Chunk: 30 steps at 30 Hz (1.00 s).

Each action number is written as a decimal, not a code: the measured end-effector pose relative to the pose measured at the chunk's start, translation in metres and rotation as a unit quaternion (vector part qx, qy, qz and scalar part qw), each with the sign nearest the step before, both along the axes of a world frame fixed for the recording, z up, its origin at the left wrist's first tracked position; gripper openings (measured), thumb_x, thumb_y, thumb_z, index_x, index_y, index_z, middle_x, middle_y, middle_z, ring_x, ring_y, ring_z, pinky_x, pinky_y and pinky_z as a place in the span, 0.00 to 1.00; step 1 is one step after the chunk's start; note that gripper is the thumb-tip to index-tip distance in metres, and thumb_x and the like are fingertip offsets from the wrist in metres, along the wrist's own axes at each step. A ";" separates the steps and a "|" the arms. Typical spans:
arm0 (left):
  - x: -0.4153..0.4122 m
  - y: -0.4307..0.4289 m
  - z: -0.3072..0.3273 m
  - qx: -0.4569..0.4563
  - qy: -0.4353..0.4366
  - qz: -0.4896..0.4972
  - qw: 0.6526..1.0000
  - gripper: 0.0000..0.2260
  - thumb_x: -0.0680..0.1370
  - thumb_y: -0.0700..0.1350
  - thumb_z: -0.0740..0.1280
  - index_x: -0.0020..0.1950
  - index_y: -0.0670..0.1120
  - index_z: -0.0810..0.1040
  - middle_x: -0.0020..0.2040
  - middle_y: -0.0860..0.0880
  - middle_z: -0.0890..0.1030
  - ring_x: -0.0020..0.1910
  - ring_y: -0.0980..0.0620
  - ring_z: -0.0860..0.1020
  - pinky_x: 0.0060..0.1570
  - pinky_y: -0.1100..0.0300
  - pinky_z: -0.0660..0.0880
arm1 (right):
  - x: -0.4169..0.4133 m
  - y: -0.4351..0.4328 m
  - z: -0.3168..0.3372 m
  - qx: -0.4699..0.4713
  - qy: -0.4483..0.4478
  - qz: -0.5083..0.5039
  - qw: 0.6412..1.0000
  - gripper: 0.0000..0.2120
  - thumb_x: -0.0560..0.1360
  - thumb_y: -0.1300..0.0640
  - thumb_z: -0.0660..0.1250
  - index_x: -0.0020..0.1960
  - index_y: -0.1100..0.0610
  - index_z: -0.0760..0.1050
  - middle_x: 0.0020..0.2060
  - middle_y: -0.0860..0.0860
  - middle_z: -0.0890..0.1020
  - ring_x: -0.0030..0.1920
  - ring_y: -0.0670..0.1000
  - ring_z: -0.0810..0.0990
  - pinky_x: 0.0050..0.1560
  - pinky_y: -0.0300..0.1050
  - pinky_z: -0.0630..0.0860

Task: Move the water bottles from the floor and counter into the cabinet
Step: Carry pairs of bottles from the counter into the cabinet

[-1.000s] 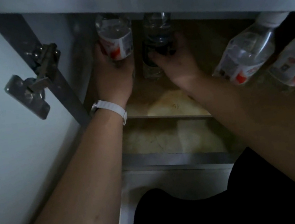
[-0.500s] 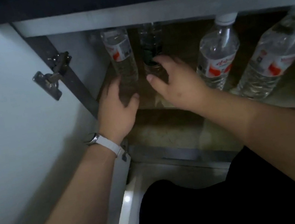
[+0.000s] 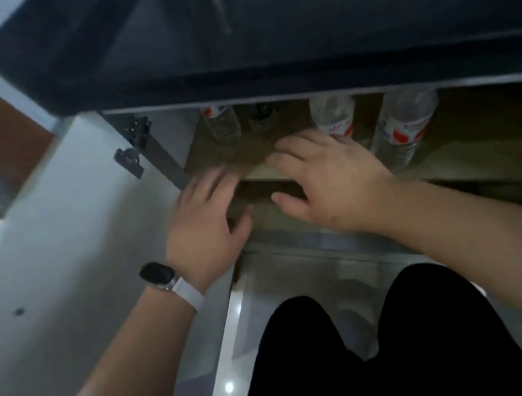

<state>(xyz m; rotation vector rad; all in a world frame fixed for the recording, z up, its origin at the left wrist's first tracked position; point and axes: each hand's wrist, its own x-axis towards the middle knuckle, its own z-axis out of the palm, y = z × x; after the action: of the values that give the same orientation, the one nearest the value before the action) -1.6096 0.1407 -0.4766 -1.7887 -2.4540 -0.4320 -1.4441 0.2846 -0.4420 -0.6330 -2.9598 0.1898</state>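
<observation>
Progress seems well advanced, judging by what already stands inside the cabinet. At the far left the flat white cabinet door [image 3: 61, 231] hangs open on its grey metal hinge [image 3: 137, 149]. Next comes the person's left hand [image 3: 207, 217], with a dark-faced watch on a white strap [image 3: 162, 276] at the wrist. It hovers at the front lip of the cabinet, fingers loosely spread and holding nothing, though its fingertips are blurred.

Behind it, deep in the left corner, stands a clear plastic water bottle with a red-and-white label [image 3: 223, 124]. Just beside that is a darker bottle with a green label [image 3: 262, 119]; whether the two touch cannot be told. The right hand [image 3: 329, 183] is palm down with fingers spread and empty. Its fingertips are near the base of a third clear red-labelled bottle [image 3: 334, 116], and contact cannot be made out. Further right a fourth clear red-labelled bottle [image 3: 403, 125] stands apart on the brown wooden cabinet floor [image 3: 483, 133].

All four bottle tops are hidden behind the dark countertop [image 3: 294, 36]. Four bottles therefore appear stored. None is in view outside the cabinet, but whether more wait on the floor or counter cannot be told.
</observation>
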 end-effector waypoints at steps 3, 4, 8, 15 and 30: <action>0.014 -0.014 0.042 0.007 0.007 -0.033 0.999 0.20 0.78 0.51 0.66 0.68 0.44 0.77 0.67 0.44 0.77 0.66 0.39 0.75 0.63 0.42 0.73 | 0.017 -0.015 0.040 -0.004 -0.032 0.000 0.999 0.30 0.75 0.37 0.50 0.67 0.53 0.72 0.65 0.53 0.75 0.67 0.57 0.70 0.61 0.57 0.71; 0.019 -0.018 0.058 0.007 0.007 -0.044 0.999 0.20 0.78 0.51 0.65 0.67 0.44 0.78 0.67 0.44 0.77 0.67 0.39 0.74 0.64 0.42 0.73 | 0.022 -0.021 0.055 -0.005 -0.040 -0.006 0.999 0.29 0.75 0.37 0.50 0.67 0.53 0.72 0.64 0.53 0.76 0.66 0.57 0.70 0.61 0.56 0.71; 0.038 -0.036 0.129 0.003 0.015 -0.072 0.997 0.20 0.78 0.51 0.64 0.68 0.45 0.78 0.68 0.45 0.77 0.71 0.41 0.72 0.68 0.44 0.69 | 0.044 -0.047 0.123 -0.002 -0.053 -0.035 0.998 0.29 0.75 0.37 0.51 0.66 0.54 0.74 0.63 0.54 0.77 0.65 0.57 0.72 0.60 0.55 0.70; 0.061 -0.069 0.247 -0.051 -0.013 -0.107 0.993 0.23 0.79 0.56 0.59 0.71 0.49 0.74 0.70 0.47 0.76 0.73 0.43 0.70 0.70 0.45 0.66 | 0.086 -0.095 0.239 -0.012 -0.075 -0.094 0.993 0.28 0.77 0.37 0.52 0.67 0.53 0.72 0.65 0.53 0.75 0.67 0.57 0.70 0.64 0.56 0.68; 0.136 -0.069 0.382 0.015 0.048 -0.290 0.956 0.22 0.78 0.55 0.60 0.69 0.48 0.77 0.67 0.46 0.78 0.68 0.43 0.75 0.64 0.44 0.73 | 0.215 -0.179 0.370 0.059 -0.052 -0.258 0.963 0.24 0.76 0.38 0.54 0.64 0.50 0.73 0.63 0.50 0.77 0.65 0.55 0.74 0.64 0.54 0.71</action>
<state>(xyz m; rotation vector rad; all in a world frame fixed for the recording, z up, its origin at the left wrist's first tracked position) -1.4731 0.0714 -0.0945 -2.4341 -1.8100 -0.3953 -1.2294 0.1056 -0.0718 -1.3928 -2.7473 -0.0668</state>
